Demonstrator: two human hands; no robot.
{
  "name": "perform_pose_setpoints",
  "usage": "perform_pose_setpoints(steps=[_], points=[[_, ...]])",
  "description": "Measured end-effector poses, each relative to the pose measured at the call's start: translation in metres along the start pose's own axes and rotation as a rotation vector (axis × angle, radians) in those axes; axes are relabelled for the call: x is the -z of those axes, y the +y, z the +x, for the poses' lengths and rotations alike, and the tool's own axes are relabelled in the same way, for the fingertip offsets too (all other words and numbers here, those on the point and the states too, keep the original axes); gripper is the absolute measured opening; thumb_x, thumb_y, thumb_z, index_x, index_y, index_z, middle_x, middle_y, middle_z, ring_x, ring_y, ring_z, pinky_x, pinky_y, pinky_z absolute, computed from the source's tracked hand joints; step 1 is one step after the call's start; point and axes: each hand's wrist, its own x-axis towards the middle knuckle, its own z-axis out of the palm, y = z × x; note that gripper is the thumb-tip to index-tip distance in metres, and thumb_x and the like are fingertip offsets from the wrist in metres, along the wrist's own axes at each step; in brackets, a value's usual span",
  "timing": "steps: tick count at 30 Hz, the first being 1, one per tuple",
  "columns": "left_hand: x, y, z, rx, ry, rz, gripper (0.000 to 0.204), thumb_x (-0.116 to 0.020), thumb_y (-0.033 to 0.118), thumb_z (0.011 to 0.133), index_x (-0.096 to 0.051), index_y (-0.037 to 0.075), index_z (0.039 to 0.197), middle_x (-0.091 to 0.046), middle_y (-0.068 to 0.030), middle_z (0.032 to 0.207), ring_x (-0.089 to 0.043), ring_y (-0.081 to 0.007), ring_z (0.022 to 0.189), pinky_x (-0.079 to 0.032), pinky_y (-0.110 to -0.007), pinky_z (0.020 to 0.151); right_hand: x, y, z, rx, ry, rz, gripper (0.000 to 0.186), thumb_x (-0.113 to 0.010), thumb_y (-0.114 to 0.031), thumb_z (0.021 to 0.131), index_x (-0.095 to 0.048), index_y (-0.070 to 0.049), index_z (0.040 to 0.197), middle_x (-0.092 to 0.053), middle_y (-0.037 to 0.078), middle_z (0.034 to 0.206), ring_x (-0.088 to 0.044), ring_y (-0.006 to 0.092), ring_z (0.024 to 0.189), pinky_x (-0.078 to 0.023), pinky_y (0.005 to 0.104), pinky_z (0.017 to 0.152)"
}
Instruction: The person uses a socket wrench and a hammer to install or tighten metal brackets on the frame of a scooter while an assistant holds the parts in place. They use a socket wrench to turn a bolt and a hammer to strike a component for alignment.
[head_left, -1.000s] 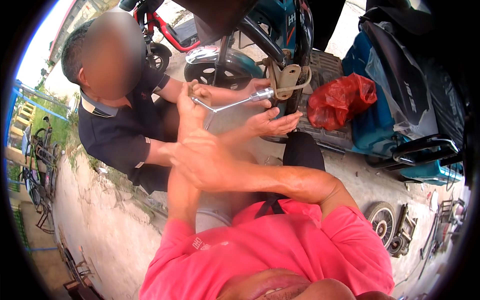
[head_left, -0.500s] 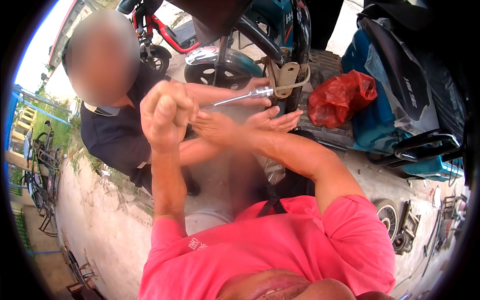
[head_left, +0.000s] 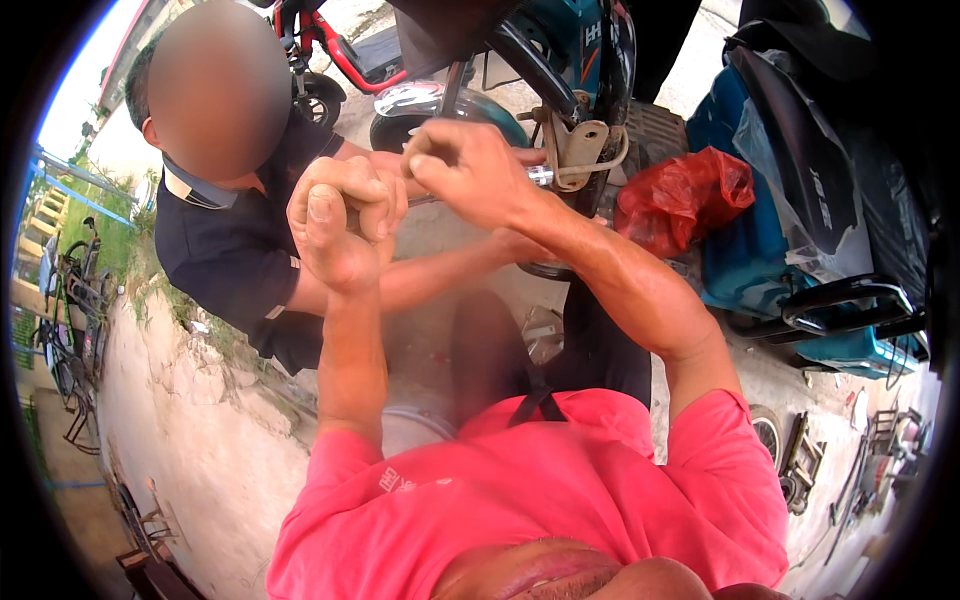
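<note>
My left hand (head_left: 345, 220) is closed, knuckles up, around the near end of a socket wrench. The wrench's chrome socket (head_left: 540, 175) meets a beige metal bracket (head_left: 583, 155) on a teal vehicle frame (head_left: 565, 45). Most of the shaft is hidden behind my right hand (head_left: 472, 172), which is raised beside the left with curled fingers. Whatever it may hold cannot be made out. A co-worker's forearms reach toward the bracket from the left. One of their hands (head_left: 520, 245) is below the socket; the other is mostly covered by my right hand.
A red plastic bag (head_left: 685, 200) lies on the footboard right of the bracket. Beyond it is a black seat (head_left: 795, 150) partly wrapped in plastic. The co-worker (head_left: 225, 230) crouches close at left. A wheel (head_left: 768, 435) and metal parts lie on the ground at lower right.
My right hand has risen and turned, its fingers now curled, and covers much of the wrench shaft. My left hand stays closed at nearly the same place. The co-worker's lower hand has shifted left.
</note>
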Motion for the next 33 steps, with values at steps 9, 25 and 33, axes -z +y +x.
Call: perform_pose_setpoints(steps=[9, 25, 33], points=[[-0.003, -0.003, -0.001, -0.010, -0.071, -0.066, 0.049, -0.049, 0.047, 0.108, -0.060, 0.001, 0.096, -0.043, -0.0017, 0.060, -0.036, -0.0095, 0.049, -0.032, -0.028, 0.049, -0.084, 0.052, 0.095, -0.701, -0.727, -0.299, 0.037, -0.064, -0.033, 0.086, -0.074, 0.001, 0.099, -0.073, 0.021, 0.094, -0.072, 0.0292, 0.089, -0.056, 0.0395, 0.078], [-0.007, -0.036, -0.106, 0.141, 0.694, 0.694, 0.037, -0.037, 0.007, 0.103, -0.056, -0.010, 0.130, -0.068, -0.0237, 0.115, -0.070, -0.0314, 0.103, -0.057, -0.041, 0.096, -0.058, 0.044, 0.117, -0.394, 0.135, -0.204, 0.040, -0.054, -0.032, 0.094, -0.075, -0.004, 0.111, -0.074, 0.023, 0.110, -0.069, 0.0365, 0.112, -0.051, 0.0468, 0.099], [0.031, -0.087, -0.122, 0.666, 0.954, 0.148, 0.033, -0.042, 0.022, 0.108, -0.057, 0.001, 0.128, -0.063, -0.0097, 0.086, -0.064, -0.0219, 0.072, -0.054, -0.034, 0.065, -0.049, -0.030, 0.079, 0.044, 0.170, -0.189, 0.039, -0.057, -0.038, 0.095, -0.071, -0.002, 0.099, -0.072, 0.021, 0.087, -0.070, 0.0408, 0.084, -0.053, 0.0488, 0.079]])
